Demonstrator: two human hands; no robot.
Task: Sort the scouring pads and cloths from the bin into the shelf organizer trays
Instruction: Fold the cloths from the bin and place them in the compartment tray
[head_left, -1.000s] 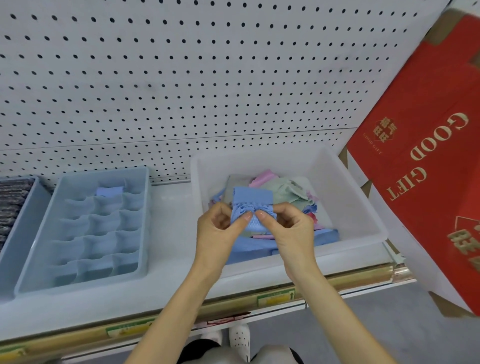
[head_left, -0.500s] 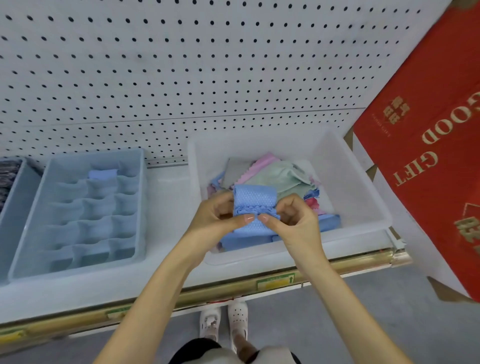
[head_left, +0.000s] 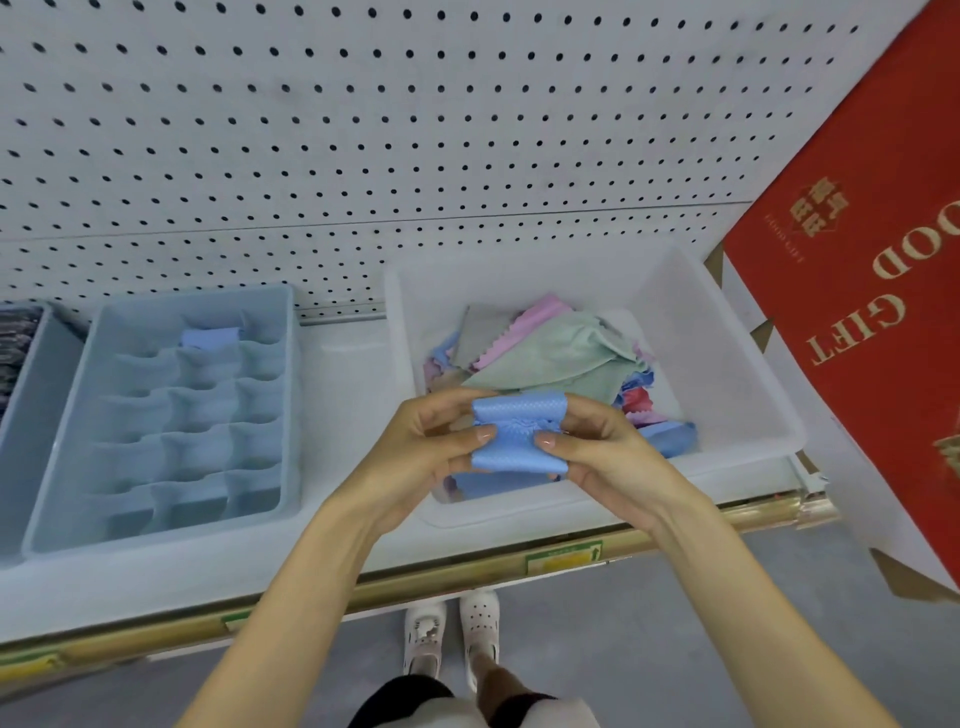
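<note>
While the left hand (head_left: 421, 447) & right hand (head_left: 608, 457) each pinch one side of a folded blue cloth (head_left: 519, 441) w/ thumb & fingers, it's held over the front of the clear bin (head_left: 727, 374). Behind it a loose pile of cloths (head_left: 550, 353) (green, pink, grey) lies in the bin, w/ the hands hiding its front-left corner. Left of the bin on the shelf (head_left: 353, 551) sits a blue organizer tray (head_left: 291, 405) w/ one blue piece (head_left: 210, 338) in a back compartment; a red gift box (head_left: 857, 312) leans at right.
</note>
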